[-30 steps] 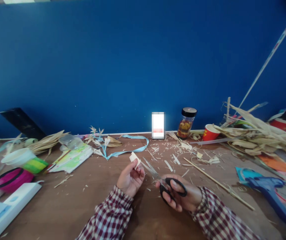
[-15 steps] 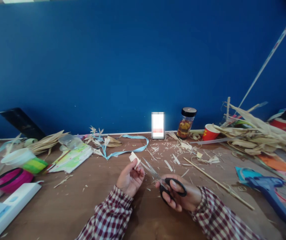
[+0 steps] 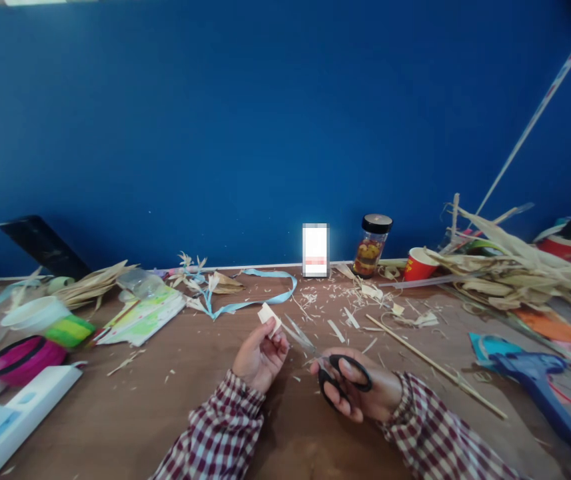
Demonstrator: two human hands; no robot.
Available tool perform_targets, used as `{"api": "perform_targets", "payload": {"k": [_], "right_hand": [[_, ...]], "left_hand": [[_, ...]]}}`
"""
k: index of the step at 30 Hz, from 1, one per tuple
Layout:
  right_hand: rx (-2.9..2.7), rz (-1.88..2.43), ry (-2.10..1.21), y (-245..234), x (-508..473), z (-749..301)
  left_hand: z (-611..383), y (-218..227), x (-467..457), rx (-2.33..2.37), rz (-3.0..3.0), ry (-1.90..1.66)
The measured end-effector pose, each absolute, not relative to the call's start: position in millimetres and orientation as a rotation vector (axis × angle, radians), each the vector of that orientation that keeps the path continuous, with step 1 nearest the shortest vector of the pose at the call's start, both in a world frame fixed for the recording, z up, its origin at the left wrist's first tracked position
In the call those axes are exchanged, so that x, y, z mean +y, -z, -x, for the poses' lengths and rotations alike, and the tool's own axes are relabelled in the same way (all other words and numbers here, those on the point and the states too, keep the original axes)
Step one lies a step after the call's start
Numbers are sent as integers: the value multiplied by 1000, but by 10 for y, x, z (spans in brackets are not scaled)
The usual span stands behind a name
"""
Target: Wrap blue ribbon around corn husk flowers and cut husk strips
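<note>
My left hand (image 3: 261,357) pinches a small cream strip (image 3: 269,320), perhaps corn husk or paper, its upper end sticking out past the thumb. In my right hand (image 3: 358,387) is a pair of scissors (image 3: 334,365) with black handles, fingers through the loops. The scissor blades are parted and point up and left, their tips close to the strip. Pale clippings (image 3: 335,330) are scattered on the brown table (image 3: 165,413) beyond my hands.
A light blue ribbon (image 3: 290,293) curls behind my left hand. To the right lie a thin stick (image 3: 435,365), a blue glue gun (image 3: 540,380) and heaped dry husks (image 3: 505,273). A lidded jar (image 3: 371,247) and red cup (image 3: 421,265) stand by the blue wall (image 3: 265,133).
</note>
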State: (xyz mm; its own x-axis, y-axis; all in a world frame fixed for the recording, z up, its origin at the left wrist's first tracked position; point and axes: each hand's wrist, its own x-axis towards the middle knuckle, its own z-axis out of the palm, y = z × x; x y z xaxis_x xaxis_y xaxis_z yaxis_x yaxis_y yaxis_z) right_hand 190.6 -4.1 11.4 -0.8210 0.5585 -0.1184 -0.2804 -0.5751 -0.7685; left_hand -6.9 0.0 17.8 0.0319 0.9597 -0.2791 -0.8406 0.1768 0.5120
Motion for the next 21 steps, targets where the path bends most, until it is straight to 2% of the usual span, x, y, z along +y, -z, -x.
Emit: {"api": "perform_targets", "payload": {"k": [21], "right_hand": [[-1031, 556, -2269, -184, -86, -1836]], "left_hand": [[-4, -146, 4, 781, -320, -1469]]}}
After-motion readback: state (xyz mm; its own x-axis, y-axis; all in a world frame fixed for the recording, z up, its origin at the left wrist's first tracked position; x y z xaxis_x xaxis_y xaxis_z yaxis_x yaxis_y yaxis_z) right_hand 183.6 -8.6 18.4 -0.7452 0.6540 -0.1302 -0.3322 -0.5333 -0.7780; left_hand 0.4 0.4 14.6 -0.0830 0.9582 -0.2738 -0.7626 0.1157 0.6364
